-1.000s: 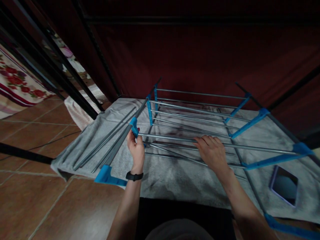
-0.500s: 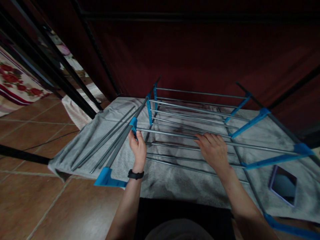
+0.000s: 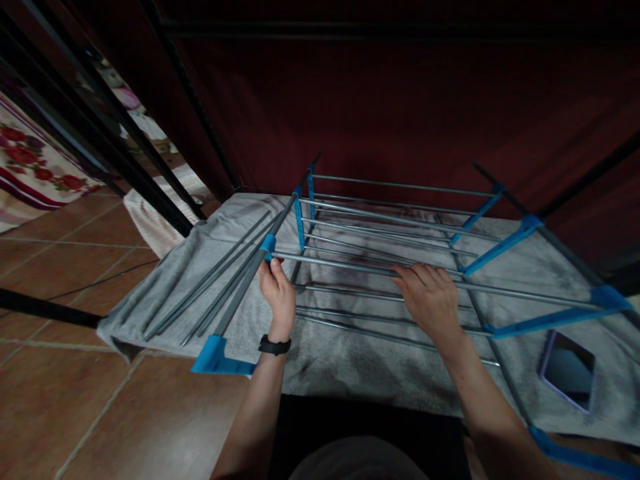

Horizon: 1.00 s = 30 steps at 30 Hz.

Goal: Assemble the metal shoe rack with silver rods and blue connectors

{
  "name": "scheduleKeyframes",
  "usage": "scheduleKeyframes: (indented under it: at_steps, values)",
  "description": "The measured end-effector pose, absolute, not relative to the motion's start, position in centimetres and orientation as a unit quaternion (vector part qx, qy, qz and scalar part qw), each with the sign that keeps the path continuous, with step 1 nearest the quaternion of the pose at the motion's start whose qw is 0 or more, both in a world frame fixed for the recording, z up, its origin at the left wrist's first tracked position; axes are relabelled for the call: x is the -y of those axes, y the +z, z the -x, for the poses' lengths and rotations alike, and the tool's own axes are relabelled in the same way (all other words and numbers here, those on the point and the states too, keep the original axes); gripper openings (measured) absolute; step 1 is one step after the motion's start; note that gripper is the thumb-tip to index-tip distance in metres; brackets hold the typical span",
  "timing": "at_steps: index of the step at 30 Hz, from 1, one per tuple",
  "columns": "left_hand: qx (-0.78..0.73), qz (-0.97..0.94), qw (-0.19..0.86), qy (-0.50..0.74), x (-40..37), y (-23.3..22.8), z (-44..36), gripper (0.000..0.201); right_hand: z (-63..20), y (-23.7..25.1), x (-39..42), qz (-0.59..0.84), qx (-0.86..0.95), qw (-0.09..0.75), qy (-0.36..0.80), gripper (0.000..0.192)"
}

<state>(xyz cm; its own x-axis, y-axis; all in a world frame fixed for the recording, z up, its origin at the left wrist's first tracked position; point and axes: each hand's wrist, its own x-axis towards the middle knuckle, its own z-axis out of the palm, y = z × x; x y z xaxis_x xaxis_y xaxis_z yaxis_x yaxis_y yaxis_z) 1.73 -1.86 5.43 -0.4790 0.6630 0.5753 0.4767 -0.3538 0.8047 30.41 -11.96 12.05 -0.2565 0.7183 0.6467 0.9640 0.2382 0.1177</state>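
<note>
step in hand looks like working the long grey metal tube [image 3: 345,265] at the blue plastic left bracket [image 3: 268,245]. to do it well: keep the tube in line with the socket, push along its axis, not sideways, and back the bracket from behind so the grey side pole [image 3: 239,299] doesn't twist. mind the far end too: it meets the long blue plastic right bracket [image 3: 550,323], and a hard shove or tilt could pop it loose there. can't tell whether either end is fully seated. left hand [image 3: 277,293], black band [image 3: 275,345] at the wrist, is closed around the left bracket: thumb up on the near side by the tube end, fingers mostly hidden behind. right hand [image 3: 430,297] is curled over the tube around mid-length, palm down, gripping it; its thumb is out of sight. tube spans the frame left to right above the lower thin metal rods [image 3: 360,314], over a grey plush cloth [image 3: 340,377]. loose grey tubes [image 3: 200,300] lie on the cloth outside the side pole, apart from both hands. phone with purple edge [image 3: 569,370] sits beside the right bracket, near side; keep the bracket off it.
</note>
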Motion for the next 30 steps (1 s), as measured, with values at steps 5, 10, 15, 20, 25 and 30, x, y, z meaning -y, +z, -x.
scheduleKeyframes:
  at_steps: [5, 10, 15, 20, 25, 30]
  values:
    - [-0.572, -0.498, 0.069, 0.648, 1.82, 5.43, -1.84, 0.039, -30.44, 12.05, 11.99, 0.559, 0.753, 0.239, -0.253, 0.023]
    - [-0.573, -0.492, 0.069, 0.652, 2.02, 5.53, -2.01, 0.038, -30.44, 12.21, 12.05, 0.562, 0.751, 0.236, -0.253, 0.023]
    - [-0.575, -0.492, 0.062, 0.651, 2.32, 5.89, -2.16, 0.038, -30.63, 12.37, 11.92, 0.550, 0.759, 0.232, -0.259, 0.022]
    - [-0.568, -0.490, 0.062, 0.658, 2.14, 5.67, -2.13, 0.037, -30.76, 12.51, 11.84, 0.549, 0.764, 0.230, -0.248, 0.022]
    - [-0.560, -0.493, 0.058, 0.663, 2.00, 5.43, -2.10, 0.036, -30.74, 12.67, 11.88, 0.550, 0.764, 0.237, -0.238, 0.022]
    - [-0.556, -0.491, 0.052, 0.669, 1.80, 5.38, -2.14, 0.035, -30.59, 12.69, 11.80, 0.556, 0.763, 0.240, -0.225, 0.022]
